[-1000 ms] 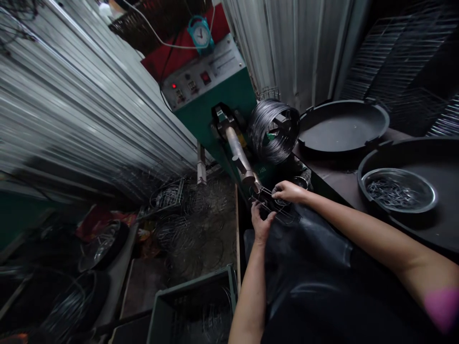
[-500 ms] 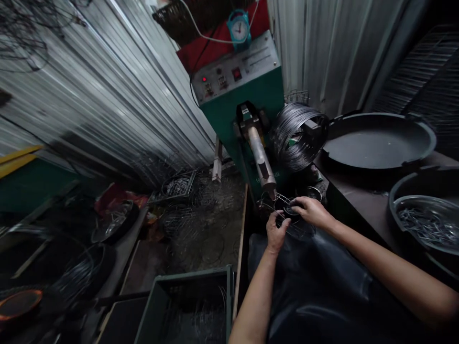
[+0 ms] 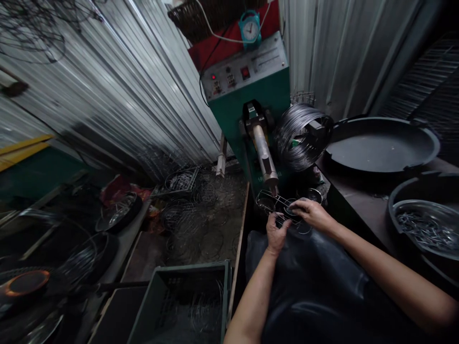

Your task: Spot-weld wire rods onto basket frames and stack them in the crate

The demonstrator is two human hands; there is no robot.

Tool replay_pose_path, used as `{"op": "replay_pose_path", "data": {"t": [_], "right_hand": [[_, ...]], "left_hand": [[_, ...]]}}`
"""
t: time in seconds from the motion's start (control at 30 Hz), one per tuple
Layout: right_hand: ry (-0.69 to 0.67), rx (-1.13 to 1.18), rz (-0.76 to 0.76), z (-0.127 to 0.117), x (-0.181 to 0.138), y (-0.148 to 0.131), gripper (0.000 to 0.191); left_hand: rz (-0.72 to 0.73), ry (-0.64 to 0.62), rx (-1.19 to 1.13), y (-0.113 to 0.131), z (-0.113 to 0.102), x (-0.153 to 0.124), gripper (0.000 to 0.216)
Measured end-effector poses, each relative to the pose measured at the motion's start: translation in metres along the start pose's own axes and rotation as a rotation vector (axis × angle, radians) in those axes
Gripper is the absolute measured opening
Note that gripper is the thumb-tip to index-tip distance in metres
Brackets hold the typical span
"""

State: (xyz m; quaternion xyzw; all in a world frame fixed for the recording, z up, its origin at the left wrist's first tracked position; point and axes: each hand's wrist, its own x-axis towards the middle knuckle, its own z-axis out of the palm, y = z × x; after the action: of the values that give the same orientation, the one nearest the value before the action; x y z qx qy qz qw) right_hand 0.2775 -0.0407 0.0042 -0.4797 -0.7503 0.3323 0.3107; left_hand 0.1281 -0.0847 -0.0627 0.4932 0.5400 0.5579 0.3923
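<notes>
A small wire frame [image 3: 276, 204] lies under the metal electrode arm [image 3: 264, 157] of a green machine [image 3: 247, 95]. My left hand [image 3: 277, 234] grips the frame's near edge with its fingers closed. My right hand [image 3: 311, 213] is closed on the frame from the right, pinching it at the top. Both hands sit over a dark apron [image 3: 315, 282] on my lap. A spool of dark wire [image 3: 301, 136] hangs right of the arm.
Two large dark round trays [image 3: 380, 148] rest on the bench at right; a metal bowl of small wire pieces [image 3: 426, 229] sits in the nearer one. Wire baskets [image 3: 193, 200] litter the floor at left. A green crate [image 3: 182, 306] stands below. Corrugated sheet walls surround the spot.
The view has swung left and slightly down, so the machine now sits nearer the centre. Both hands have stayed on the wire frame under the arm, shifting only a little.
</notes>
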Motion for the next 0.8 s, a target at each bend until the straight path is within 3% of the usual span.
{"op": "replay_pose_path", "data": {"t": [0.4, 0.6, 0.8], "right_hand": [[0.012, -0.059, -0.057, 0.002, 0.018, 0.004, 0.018], [-0.020, -0.064, -0.032, 0.002, 0.024, -0.005, 0.016], [0.060, 0.092, -0.015, -0.008, 0.004, 0.002, 0.022]], "left_hand": [[0.051, 0.037, -0.009, -0.002, 0.002, 0.013, 0.021], [0.002, 0.074, -0.093, -0.003, 0.004, 0.014, 0.021], [-0.021, 0.081, -0.122, -0.001, 0.002, 0.011, 0.021]]}}
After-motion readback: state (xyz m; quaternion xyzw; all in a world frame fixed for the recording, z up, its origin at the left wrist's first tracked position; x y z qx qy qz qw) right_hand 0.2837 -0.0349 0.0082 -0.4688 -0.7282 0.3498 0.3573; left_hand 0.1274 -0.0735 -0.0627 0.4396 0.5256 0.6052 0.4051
